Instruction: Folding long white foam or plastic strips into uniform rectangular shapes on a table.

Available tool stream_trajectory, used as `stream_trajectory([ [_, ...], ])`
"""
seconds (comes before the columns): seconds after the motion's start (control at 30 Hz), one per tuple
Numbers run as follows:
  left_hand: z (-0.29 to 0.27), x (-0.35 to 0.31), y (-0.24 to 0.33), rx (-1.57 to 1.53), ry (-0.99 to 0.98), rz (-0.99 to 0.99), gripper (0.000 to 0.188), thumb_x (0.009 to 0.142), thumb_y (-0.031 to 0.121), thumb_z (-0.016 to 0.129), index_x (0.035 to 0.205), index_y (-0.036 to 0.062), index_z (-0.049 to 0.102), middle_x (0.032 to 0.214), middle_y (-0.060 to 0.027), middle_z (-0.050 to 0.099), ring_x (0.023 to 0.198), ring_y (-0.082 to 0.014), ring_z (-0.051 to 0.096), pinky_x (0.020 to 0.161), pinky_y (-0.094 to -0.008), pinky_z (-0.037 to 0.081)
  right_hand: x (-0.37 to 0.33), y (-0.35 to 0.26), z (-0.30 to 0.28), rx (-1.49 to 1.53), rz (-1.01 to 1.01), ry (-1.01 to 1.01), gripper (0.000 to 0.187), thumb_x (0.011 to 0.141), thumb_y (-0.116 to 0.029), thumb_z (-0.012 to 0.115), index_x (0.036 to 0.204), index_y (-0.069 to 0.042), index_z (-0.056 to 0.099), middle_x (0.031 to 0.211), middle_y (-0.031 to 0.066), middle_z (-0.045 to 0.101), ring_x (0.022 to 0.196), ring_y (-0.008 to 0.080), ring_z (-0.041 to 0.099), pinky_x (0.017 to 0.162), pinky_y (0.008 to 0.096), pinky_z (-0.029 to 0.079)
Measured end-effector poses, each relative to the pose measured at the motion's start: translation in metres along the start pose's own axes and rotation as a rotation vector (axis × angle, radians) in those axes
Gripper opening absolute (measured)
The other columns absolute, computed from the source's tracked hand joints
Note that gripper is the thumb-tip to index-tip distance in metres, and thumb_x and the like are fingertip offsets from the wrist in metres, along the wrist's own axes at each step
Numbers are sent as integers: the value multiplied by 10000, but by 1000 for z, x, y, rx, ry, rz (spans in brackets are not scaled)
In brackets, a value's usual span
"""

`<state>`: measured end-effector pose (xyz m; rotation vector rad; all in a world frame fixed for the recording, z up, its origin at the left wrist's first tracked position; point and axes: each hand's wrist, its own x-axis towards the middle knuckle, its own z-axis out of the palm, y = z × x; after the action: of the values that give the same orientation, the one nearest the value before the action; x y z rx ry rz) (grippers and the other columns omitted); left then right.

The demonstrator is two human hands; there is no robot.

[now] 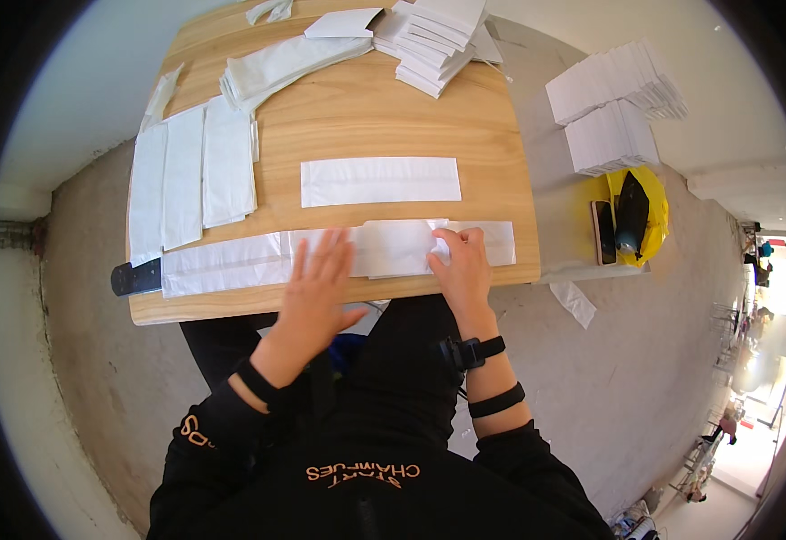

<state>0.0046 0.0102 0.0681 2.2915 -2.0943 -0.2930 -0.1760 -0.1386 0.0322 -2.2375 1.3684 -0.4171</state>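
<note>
Along the near edge of the wooden table (pixel 393 130) lies a row of long, thin white bags (pixel 222 265), overlapping end to end. My left hand (pixel 319 281) is flat on them near the middle, its fingers spread and holding nothing. A smooth white flat piece (pixel 398 247) lies between my hands. At its right end, my right hand (pixel 461 267) has its fingers bent and pinched together on a crumpled bit of white film (pixel 440 245). Part of that film is hidden under the fingers. Beyond my hands, a single white bag (pixel 380 182) lies flat.
Stacks of white bags (pixel 183 176) lie at the left, with another pile (pixel 294 70) behind. Folded white cartons (pixel 433 40) are heaped at the back. More cartons (pixel 610 135) and a yellow bag (pixel 652 216) sit to the right. A dark remote-like object (pixel 135 278) touches the left edge.
</note>
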Motion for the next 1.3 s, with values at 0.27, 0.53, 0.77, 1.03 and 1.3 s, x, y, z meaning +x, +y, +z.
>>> stream_trajectory([
  [0.27,45,42,28,-172,160,109,988,692,536,711,1429,8,319,1531,-142,242,1436,-267,183,1154,-469,157,1,4,3,47,-30,13,368,701,-145,749,1057,-137,655,996,104,496,936,290,544,745,394,475],
  [0.53,51,42,25,-183,123,97,1054,688,545,709,1456,-8,245,1537,-171,211,1438,-296,173,1145,-480,172,-2,41,-12,102,138,-1,397,708,-160,755,1088,-136,645,1071,101,491,1009,294,515,825,388,463],
  [0.77,51,42,26,-197,131,109,1035,681,511,733,1449,4,260,1537,-177,205,1435,-309,173,1142,-492,171,1,78,-25,-195,452,295,795,638,-289,826,1274,15,459,1202,164,476,1082,322,503,886,407,451],
  [1.03,47,41,27,-183,114,105,1029,686,514,727,1452,10,260,1533,-184,209,1430,-316,182,1139,-496,178,14,106,-25,207,617,200,602,634,-280,809,1124,1,600,830,111,617,857,274,612,769,360,474],
  [1.3,49,40,23,-206,136,99,1016,698,508,719,1452,6,260,1535,-186,202,1432,-318,173,1138,-501,172,5,80,-31,886,574,312,269,818,-162,714,1032,-7,666,772,-31,553,715,68,485,639,237,392],
])
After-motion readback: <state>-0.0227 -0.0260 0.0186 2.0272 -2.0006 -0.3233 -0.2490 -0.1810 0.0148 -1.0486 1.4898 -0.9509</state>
